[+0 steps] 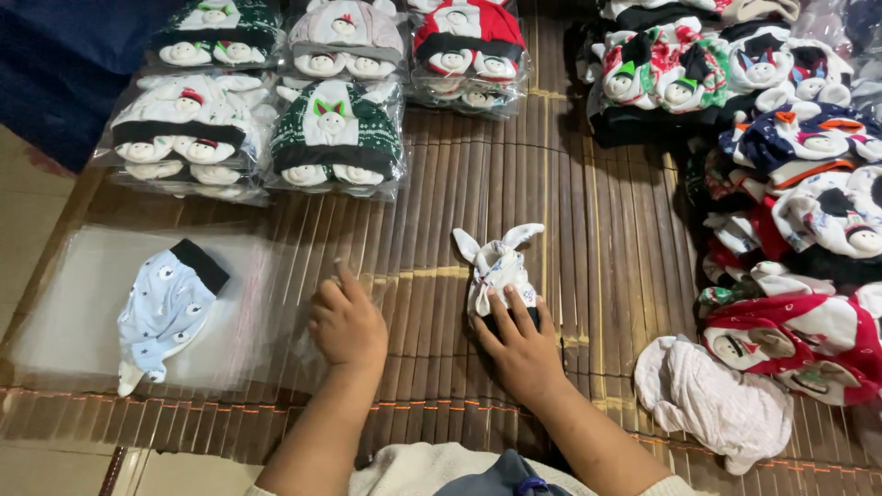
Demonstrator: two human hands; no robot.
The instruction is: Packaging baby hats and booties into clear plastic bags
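The person's right hand (522,347) lies flat on the lower end of a small white baby hat with two ear-like tips (497,273), fingers (511,309) spread and pressing down on it rather than closed around it. The hat rests on a brown bamboo mat (570,220), its long axis running away from the person, ears pointing to the far side and the dark cuff hidden under the palm. So the hat extends straight ahead of the right fingers, and the right hand is plainly the nearer one.

The left hand (346,321) sits on the mat just left of the hat, not touching it, fingers loosely curled and holding nothing; its fingertips rest at or near the edge of a clear plastic sheet (69,294). On that sheet, well to the left, lies a light blue hat with a black cuff (165,308), tilted with the cuff up and right.

Beyond the hands are bagged stacks of hats (335,138), a loose heap of patterned hats (790,156) on the right, and a crumpled white cloth (712,400) near the right forearm
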